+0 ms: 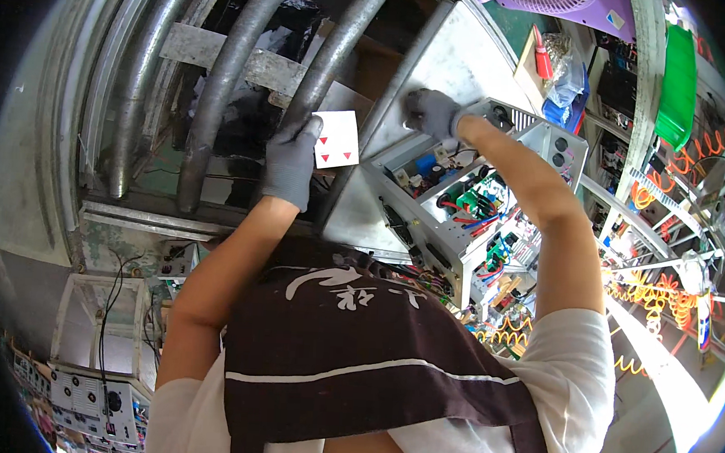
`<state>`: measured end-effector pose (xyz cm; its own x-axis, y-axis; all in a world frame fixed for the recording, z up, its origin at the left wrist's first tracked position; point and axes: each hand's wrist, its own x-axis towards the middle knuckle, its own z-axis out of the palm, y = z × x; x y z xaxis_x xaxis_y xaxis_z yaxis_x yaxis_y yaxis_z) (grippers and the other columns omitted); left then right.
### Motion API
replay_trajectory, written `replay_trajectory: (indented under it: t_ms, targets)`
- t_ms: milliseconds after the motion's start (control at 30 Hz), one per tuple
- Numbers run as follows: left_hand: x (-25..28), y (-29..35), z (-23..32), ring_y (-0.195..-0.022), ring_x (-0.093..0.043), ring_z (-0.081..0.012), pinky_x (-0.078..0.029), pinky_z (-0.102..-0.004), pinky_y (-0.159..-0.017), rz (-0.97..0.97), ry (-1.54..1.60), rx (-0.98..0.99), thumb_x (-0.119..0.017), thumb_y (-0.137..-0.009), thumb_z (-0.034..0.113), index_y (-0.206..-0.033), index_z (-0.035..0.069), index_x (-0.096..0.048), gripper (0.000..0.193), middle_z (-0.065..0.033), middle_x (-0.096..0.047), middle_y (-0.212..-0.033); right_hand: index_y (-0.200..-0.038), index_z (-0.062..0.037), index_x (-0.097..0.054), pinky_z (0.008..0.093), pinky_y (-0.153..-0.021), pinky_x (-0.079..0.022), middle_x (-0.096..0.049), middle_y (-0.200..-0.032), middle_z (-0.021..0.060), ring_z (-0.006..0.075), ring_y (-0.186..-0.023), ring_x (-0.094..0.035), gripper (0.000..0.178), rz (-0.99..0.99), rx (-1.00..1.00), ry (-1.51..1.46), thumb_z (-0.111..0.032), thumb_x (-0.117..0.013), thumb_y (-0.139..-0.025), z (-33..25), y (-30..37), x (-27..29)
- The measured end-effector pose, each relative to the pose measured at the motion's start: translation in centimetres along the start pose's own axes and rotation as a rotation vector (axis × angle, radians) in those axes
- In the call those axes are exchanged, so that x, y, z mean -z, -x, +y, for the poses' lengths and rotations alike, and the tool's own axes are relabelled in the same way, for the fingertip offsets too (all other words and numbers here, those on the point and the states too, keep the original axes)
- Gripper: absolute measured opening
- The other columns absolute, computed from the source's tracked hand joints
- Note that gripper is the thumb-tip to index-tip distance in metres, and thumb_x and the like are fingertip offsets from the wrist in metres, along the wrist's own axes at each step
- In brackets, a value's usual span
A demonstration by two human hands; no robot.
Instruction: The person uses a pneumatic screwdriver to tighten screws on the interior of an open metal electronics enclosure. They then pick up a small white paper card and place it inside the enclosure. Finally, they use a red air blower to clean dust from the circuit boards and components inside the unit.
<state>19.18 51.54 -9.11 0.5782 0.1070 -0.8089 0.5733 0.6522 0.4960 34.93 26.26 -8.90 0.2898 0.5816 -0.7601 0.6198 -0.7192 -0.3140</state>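
Observation:
My left hand [290, 164], in a grey glove, pinches a white sticker sheet [338, 140] by its left edge. Several small red triangles show on the sheet, which is over the metal rollers. My right hand [434, 114], also gloved, is over the bare metal surface [463, 61], just beyond an open metal equipment case [452, 231]. Its fingers are curled and dark at the tips; whatever they hold, if anything, is hidden. Inside the case are circuit boards, a blue component [426, 164] and red and blue wires.
Thick steel rollers [221, 112] run along the left. Far right are a red-capped bottle [542, 57], plastic bags [563, 73], a purple fan [555, 0] and a green bin [677, 87]. Orange coiled hoses [662, 300] hang at right. A case with fans [95, 401] stands lower left.

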Motion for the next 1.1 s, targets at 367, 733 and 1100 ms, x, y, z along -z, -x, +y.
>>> replay_trajectory:
  t_ms: [367, 733, 1100]
  targets:
    - [-1.7, 1.3, -0.1, -0.065, -0.058, -0.0085, -0.046, -0.0226, -0.057, -0.120, -0.071, 0.054, -0.065, -0.083, 0.017, -0.093, -0.001, -0.067, 0.022, -0.0033, -0.065, -0.077, -0.077, -0.0078, -0.064, 0.0404, -0.075, -0.042, -0.058, -0.087, 0.0105, 0.0288, -0.092, -0.050, 0.016, -0.731, 0.216, -0.089, -0.020, -0.069, -0.067, -3.4, 1.0, 5.7]
    - [-1.1, 1.9, 1.6, -0.063, -0.057, -0.0078, -0.044, -0.0227, -0.053, -0.137, 0.051, 0.041, -0.063, -0.084, 0.017, -0.093, -0.001, -0.065, 0.020, -0.0025, -0.063, -0.076, -0.115, -0.0102, -0.056, 0.0482, -0.095, -0.034, -0.052, -0.112, 0.0152, 0.0343, -0.112, -0.044, 0.053, -0.542, -0.079, 0.192, -0.047, -0.056, -0.077, -4.3, 4.8, 5.8]
    - [-2.3, 5.2, 2.8, -0.063, -0.049, -0.0061, -0.039, -0.0195, -0.058, -0.293, 0.025, -0.025, -0.059, -0.087, 0.017, -0.094, -0.001, -0.065, 0.020, -0.0005, -0.058, -0.072, -0.087, -0.0108, -0.068, 0.0327, -0.078, -0.040, -0.061, -0.085, 0.0048, 0.0205, -0.085, -0.054, 0.015, 0.690, 0.209, -0.226, -0.019, -0.070, -0.074, -14.5, 7.3, 9.8]
